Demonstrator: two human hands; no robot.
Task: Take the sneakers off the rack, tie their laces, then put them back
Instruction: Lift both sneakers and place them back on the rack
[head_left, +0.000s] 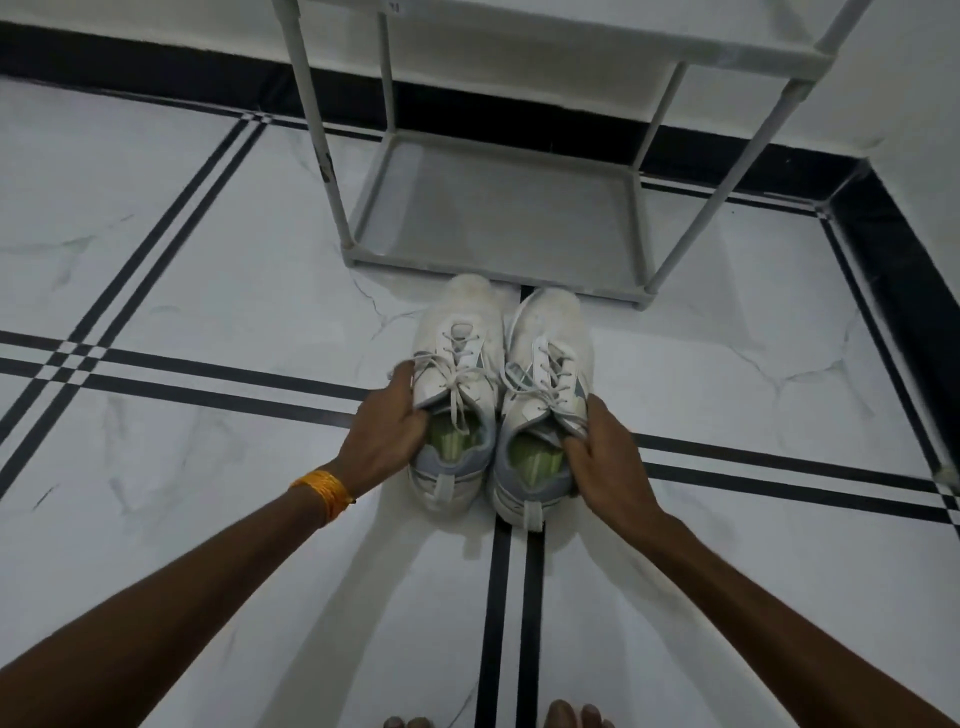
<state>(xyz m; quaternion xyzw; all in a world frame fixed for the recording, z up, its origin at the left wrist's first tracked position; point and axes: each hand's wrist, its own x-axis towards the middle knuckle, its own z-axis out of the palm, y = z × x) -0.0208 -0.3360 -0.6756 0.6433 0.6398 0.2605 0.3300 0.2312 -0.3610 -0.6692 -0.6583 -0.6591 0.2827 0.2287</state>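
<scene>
Because both sneakers stand side by side on the floor (156, 519), toes toward the empty bottom shelf (493, 208) of the rack (670, 249), they seem ready to be put back; bows show on the laces, so the tying looks done. The left hand (382, 431) holds the left sneaker (457, 332) at the collar, thumb along the outer side and fingers inside the opening. The right hand (605, 457) holds the right sneaker (550, 322) in the same way. Each grip is closed on its shoe. Both arms are stretched forward and down, almost straight, the left wrist with an orange band (324, 491).
</scene>
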